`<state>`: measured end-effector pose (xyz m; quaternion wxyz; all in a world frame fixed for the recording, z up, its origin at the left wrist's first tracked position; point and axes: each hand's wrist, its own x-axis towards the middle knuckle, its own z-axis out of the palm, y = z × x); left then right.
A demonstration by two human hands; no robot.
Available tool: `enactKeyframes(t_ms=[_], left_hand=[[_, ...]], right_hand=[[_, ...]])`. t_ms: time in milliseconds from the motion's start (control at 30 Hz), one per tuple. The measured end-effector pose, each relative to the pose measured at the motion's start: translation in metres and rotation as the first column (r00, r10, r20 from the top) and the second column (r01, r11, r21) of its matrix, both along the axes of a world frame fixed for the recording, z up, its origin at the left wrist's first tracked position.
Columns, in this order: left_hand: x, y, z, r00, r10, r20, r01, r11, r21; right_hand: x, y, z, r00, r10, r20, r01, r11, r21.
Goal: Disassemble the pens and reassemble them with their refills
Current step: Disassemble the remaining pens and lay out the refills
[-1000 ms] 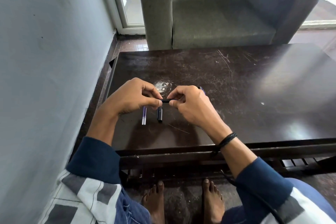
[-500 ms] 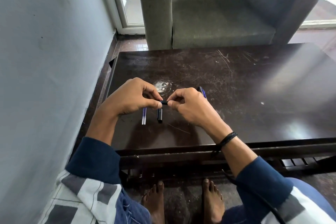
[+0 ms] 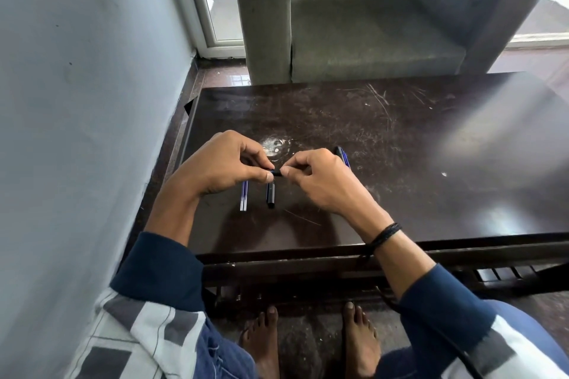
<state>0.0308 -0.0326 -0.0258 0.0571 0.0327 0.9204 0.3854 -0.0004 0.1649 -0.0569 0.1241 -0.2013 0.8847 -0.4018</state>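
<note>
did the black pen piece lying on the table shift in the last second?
No. The black pen piece lies in the same spot, beside the refills and on the near side of the pale scuff on the table.

Pinches a short black pen piece [image 3: 277, 172] between left hand [image 3: 221, 166] and right hand [image 3: 320, 181], just above the worktop [image 3: 431, 163], toward its left edge. Underneath, lying flat: two refills [image 3: 244, 198] side by side, black barrel section [image 3: 270, 195] beside them. Past the right hand, blue pen [image 3: 343, 155], partly hidden.
</note>
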Motion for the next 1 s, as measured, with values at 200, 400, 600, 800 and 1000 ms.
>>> enactKeyframes(t_ms=[200, 400, 600, 800, 1000], left_hand=[[-0.0007, 0.0007, -0.0007, 1.000, 0.008, 0.010, -0.008, 1.000, -0.003], [-0.0005, -0.0009, -0.0007, 1.000, 0.004, 0.004, -0.004, 1.000, 0.009], [-0.0007, 0.0009, -0.0006, 1.000, 0.001, 0.009, -0.001, 1.000, 0.001], [-0.0003, -0.0002, -0.0015, 1.000, 0.002, 0.011, -0.002, 1.000, -0.021], [-0.0008, 0.0009, -0.0015, 1.000, -0.014, 0.013, 0.014, 1.000, -0.017]], right_hand=[[-0.0012, -0.0011, -0.0030, 0.999, -0.044, -0.016, 0.044, 0.999, -0.016], [-0.0003, -0.0009, -0.0012, 1.000, -0.028, -0.015, 0.028, 0.999, 0.016], [0.0002, -0.0013, -0.0009, 0.999, -0.045, -0.023, 0.045, 0.999, 0.015], [-0.0005, -0.0010, -0.0015, 0.999, -0.031, -0.021, 0.032, 0.998, 0.045], [-0.0011, -0.0010, -0.0012, 0.999, -0.032, -0.033, 0.033, 0.998, 0.050]])
